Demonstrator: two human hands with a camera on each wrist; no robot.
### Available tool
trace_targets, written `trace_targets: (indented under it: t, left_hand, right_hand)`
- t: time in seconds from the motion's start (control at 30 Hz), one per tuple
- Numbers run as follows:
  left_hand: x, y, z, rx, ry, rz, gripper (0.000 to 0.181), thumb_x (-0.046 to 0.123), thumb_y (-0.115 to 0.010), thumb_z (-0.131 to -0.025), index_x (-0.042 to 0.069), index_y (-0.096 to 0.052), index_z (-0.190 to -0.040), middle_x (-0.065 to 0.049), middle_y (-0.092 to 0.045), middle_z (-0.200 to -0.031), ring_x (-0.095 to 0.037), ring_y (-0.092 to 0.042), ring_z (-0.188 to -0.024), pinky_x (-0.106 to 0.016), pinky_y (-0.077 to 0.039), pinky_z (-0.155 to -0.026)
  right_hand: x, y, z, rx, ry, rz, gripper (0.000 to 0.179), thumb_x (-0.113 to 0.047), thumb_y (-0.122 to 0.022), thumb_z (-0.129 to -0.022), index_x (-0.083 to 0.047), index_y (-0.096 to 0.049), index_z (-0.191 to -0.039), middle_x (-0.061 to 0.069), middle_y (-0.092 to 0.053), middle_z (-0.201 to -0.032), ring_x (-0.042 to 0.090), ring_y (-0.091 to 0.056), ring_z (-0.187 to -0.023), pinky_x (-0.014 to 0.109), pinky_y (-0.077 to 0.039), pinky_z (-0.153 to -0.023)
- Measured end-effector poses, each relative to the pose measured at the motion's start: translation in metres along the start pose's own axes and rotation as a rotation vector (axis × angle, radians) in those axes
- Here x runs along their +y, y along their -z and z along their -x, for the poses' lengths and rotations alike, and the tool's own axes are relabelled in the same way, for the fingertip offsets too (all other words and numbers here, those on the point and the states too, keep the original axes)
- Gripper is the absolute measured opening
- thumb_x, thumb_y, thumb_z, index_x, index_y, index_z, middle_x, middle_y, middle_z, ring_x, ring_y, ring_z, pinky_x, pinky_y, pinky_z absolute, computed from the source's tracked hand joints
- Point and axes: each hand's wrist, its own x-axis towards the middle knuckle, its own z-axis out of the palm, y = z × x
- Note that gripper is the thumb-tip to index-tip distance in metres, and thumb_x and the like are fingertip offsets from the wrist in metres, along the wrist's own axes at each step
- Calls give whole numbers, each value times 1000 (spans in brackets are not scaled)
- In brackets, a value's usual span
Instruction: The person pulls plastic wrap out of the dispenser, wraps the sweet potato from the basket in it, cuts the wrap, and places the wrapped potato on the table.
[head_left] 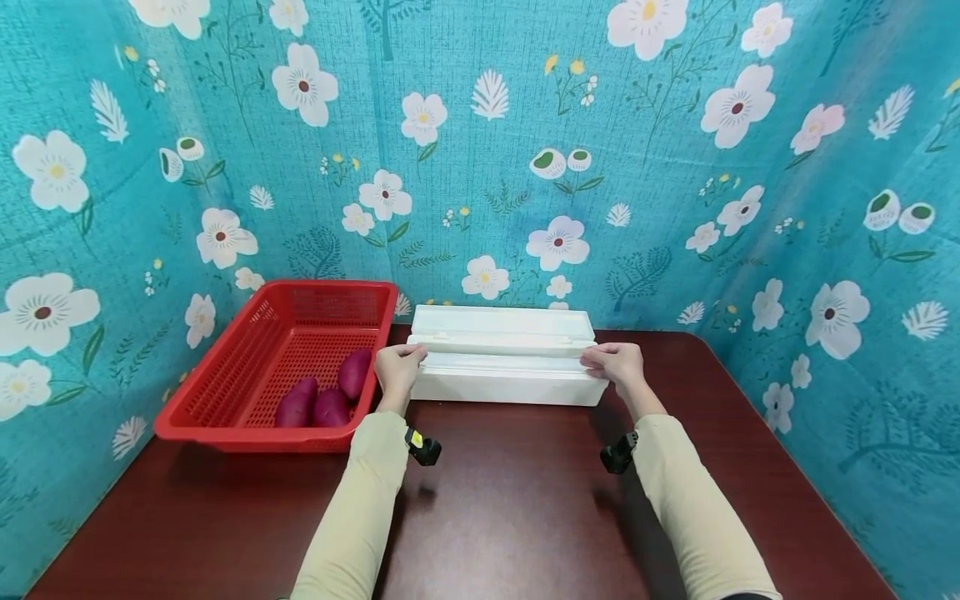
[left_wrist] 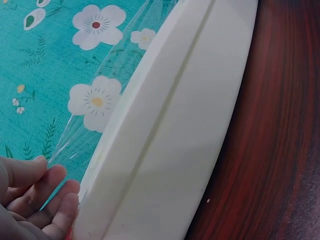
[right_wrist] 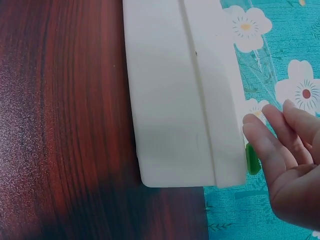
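Observation:
A long white cling film dispenser [head_left: 510,388] stands on the table near the back, its lid [head_left: 502,320] raised behind it. My left hand [head_left: 400,371] is at the box's left end. Between thumb and index finger it pinches the edge of clear cling film [left_wrist: 75,135], which stretches up from the box in the left wrist view. At the right end, my right hand [head_left: 618,364] pinches the other side of the film [right_wrist: 262,75] between thumb and fingers. A small green piece [right_wrist: 253,159] shows beside the box near these fingers. The film roll is hidden inside.
A red plastic basket [head_left: 251,437] sits left of the box, holding 3 purple sweet potatoes [head_left: 297,403]. The dark red-brown table [head_left: 517,500] spreads out in front. Behind and along both sides hangs a teal flowered cloth [head_left: 465,208].

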Motion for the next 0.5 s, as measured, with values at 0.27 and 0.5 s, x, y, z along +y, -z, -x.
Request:
trace_targets:
  t: [0.27,0.5]
  left_hand:
    - [6,1,2,46,-21,23,15,3,-67,-78,-3,-70,-91,-17,-66,-86,-26,-61,-80,-37,-48,-70]
    - [9,-2,0,29,-41,51,18,4,-67,-78,-2,-69,-95,-16,-66,-88,-23,-61,-85,-35,-47,-73]
  right_hand:
    - [0,1,-3,-46,51,20,32,-9,-66,-80,12,-60,-104,4,-65,-75,23,-64,-81,35,-49,-73]
    - [4,1,-10,56,78,-37,29,-10,-70,-76,8,-65,-99,5,-64,-79,13,-64,-70,30,-50,-71]
